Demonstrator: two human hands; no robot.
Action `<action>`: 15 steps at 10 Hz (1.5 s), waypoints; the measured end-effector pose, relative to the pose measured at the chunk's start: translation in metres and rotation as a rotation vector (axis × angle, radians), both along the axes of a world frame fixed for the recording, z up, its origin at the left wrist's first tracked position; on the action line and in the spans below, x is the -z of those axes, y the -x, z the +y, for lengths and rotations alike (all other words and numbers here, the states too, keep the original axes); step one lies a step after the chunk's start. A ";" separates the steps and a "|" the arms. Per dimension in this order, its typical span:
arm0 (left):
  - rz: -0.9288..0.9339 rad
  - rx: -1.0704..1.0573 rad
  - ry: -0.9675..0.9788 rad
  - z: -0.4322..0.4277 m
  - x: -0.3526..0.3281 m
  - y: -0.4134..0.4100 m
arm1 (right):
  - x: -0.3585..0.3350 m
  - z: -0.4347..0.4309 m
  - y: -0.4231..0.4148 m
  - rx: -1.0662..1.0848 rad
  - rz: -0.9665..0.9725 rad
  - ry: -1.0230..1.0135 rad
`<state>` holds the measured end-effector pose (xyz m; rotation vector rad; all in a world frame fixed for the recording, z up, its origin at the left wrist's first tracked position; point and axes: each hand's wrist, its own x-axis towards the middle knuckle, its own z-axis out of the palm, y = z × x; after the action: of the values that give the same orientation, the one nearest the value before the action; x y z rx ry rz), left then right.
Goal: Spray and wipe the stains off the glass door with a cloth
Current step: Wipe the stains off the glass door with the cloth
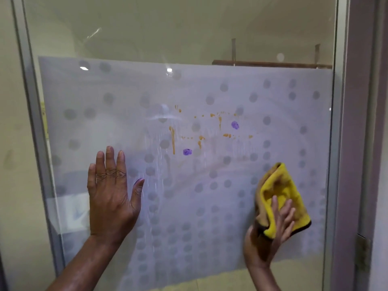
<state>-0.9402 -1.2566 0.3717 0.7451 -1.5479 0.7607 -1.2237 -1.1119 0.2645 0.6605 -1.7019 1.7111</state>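
Left hand [111, 198] flat, right hand [270, 234] pressing cloth [281, 192]

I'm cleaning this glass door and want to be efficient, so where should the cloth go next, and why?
Probably sweep the right hand with the yellow cloth up and left to the nearer purple blot. The orange drips and both purple marks sit above the cloth, unwiped, while wet streaks already run down the glass door. The left hand lies flat on the glass.
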 end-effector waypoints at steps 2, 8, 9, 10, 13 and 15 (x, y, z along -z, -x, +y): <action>-0.001 -0.011 0.004 -0.003 0.001 0.001 | -0.095 -0.007 0.034 0.018 -0.040 0.248; 0.143 0.222 -0.034 0.005 0.000 0.003 | -0.231 -0.061 -0.157 -0.212 0.832 -0.199; 0.240 0.366 -0.048 0.008 0.005 0.000 | -0.188 -0.063 -0.166 -0.256 0.872 -0.222; 0.223 0.477 -0.060 0.008 0.008 -0.007 | -0.136 -0.063 -0.167 -0.307 0.878 -0.264; 0.114 0.212 -0.018 0.005 0.003 -0.003 | 0.015 -0.036 -0.116 0.038 0.855 -0.337; 0.086 0.104 -0.050 0.005 0.000 0.000 | 0.029 -0.011 -0.021 0.150 0.246 -0.664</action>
<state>-0.9401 -1.2513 0.3719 0.7191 -1.5198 0.6079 -1.2031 -1.1229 0.2356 0.9565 -2.0727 0.8969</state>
